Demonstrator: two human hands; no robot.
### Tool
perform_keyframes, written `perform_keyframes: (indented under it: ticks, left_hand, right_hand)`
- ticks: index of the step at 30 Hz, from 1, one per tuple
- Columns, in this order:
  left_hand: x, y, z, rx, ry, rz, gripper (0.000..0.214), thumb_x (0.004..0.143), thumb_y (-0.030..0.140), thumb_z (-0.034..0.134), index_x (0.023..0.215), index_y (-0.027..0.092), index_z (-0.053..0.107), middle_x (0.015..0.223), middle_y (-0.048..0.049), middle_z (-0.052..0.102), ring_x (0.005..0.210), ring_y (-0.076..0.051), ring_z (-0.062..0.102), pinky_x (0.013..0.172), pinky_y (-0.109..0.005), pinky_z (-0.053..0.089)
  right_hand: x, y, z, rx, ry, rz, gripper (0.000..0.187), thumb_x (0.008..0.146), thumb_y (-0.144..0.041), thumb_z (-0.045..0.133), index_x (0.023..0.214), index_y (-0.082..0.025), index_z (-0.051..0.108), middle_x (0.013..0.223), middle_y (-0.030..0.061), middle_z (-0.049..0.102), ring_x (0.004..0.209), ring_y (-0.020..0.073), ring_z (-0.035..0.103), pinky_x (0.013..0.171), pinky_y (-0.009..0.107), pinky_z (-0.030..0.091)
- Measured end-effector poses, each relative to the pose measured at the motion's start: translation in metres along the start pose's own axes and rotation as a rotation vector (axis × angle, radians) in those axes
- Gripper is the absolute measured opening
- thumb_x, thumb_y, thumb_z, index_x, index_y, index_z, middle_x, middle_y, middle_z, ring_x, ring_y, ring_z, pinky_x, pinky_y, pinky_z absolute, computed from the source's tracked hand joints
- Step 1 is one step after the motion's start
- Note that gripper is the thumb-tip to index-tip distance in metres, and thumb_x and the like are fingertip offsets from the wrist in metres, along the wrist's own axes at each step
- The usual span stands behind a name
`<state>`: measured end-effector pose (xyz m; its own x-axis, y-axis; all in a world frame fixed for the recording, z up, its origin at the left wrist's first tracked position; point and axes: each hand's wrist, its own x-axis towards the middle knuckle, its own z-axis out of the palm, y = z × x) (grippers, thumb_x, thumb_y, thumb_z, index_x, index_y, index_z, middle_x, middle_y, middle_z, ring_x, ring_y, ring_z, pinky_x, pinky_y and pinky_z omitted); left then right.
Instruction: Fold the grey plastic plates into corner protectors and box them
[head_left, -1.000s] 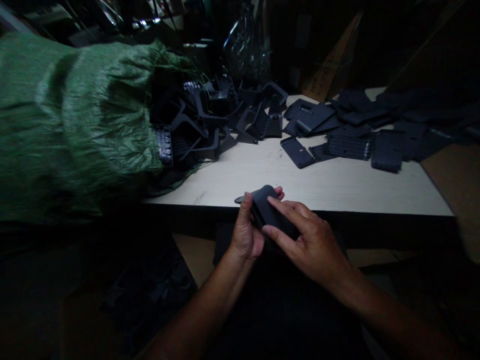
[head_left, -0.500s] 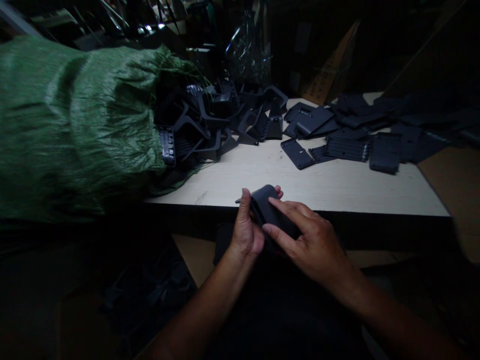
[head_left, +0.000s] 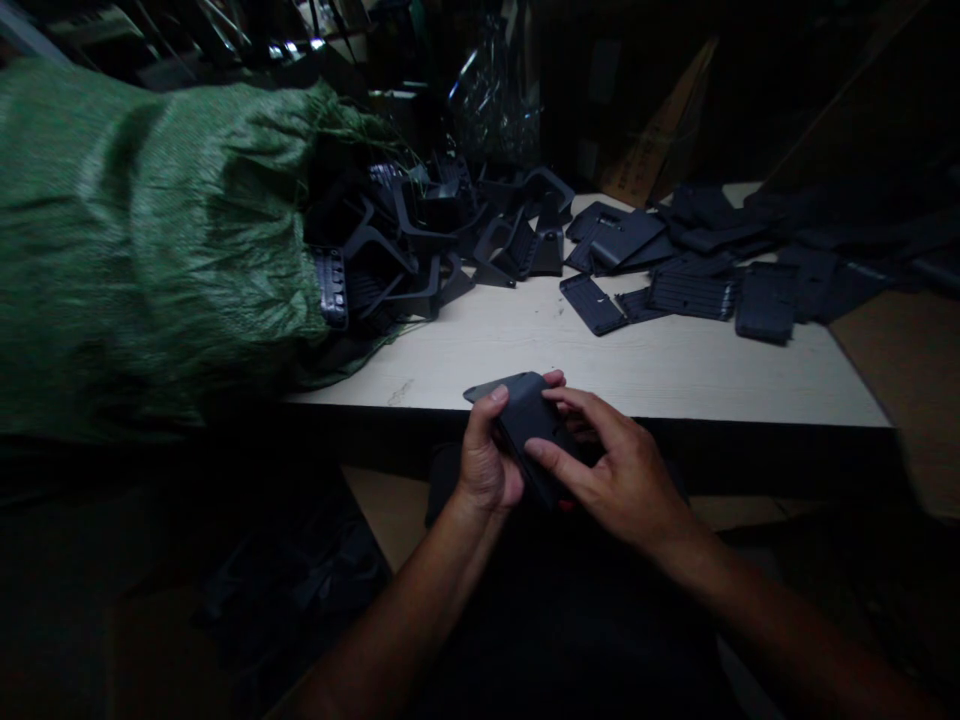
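Observation:
My left hand (head_left: 487, 455) is closed around a black plastic part (head_left: 534, 415) with a rounded bend, its thumb pressing on the upper face and its fingertips showing past the far edge. My right hand (head_left: 626, 465) grips the same part from the right, thumb and fingers laid on its surface. A pointed grey-black flap of the part sticks out to the left above my left thumb. Something small and red shows under my right hand, too little of it to name. The part is held just in front of the table's near edge.
A large green woven sack (head_left: 195, 230) lies at the left, angular black plastic brackets (head_left: 375, 250) spilling from its mouth onto the pale table (head_left: 480, 350). Flat black plastic panels (head_left: 690, 290) are heaped at the right. Cardboard (head_left: 900, 370) stands at the right; more dark parts (head_left: 300, 570) lie below left.
My left thumb has come down onto the part's upper face. The part has turned so its flap shows more on the left, and my right fingers are more bent.

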<state>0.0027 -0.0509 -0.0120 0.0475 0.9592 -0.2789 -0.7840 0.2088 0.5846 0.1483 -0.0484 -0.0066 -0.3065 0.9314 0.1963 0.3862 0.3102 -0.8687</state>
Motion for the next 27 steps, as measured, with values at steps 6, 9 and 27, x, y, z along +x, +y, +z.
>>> perform_keyframes:
  ticks: [6,9,27]
  left_hand:
    - [0.004,-0.011,-0.005,-0.014,-0.129,0.056,0.055,0.083,0.050,0.063,0.122,0.013,0.072,0.136,-0.0182,0.071,0.133,-0.038,0.061,0.116,-0.050,0.042]
    - [0.005,-0.011,-0.005,0.013,-0.173,0.023,0.062,0.081,0.053,0.065,0.125,0.010,0.070,0.140,-0.0211,0.068,0.137,-0.039,0.057,0.117,-0.048,0.040]
    - [0.007,0.018,-0.004,0.479,0.127,0.174,0.025,0.088,0.044,0.068,0.082,0.020,0.070,0.077,-0.0052,0.075,0.080,-0.023,0.071,0.081,-0.031,0.051]
  right_hand:
    - [0.021,0.014,0.008,0.651,-0.185,0.294,0.041,0.094,-0.053,0.071,0.117,-0.019,0.069,0.108,0.0076,0.076,0.097,0.0213,0.072,0.085,0.032,0.058]
    - [0.021,0.010,0.009,0.756,-0.242,0.330,0.045,0.095,-0.054,0.070,0.123,-0.018,0.069,0.109,0.0079,0.076,0.098,0.0219,0.072,0.086,0.032,0.057]
    - [-0.003,0.006,-0.002,0.542,-0.227,0.236,0.023,0.086,-0.041,0.082,0.096,-0.021,0.076,0.091,0.0011,0.074,0.085,0.0181,0.067,0.078,0.027,0.055]
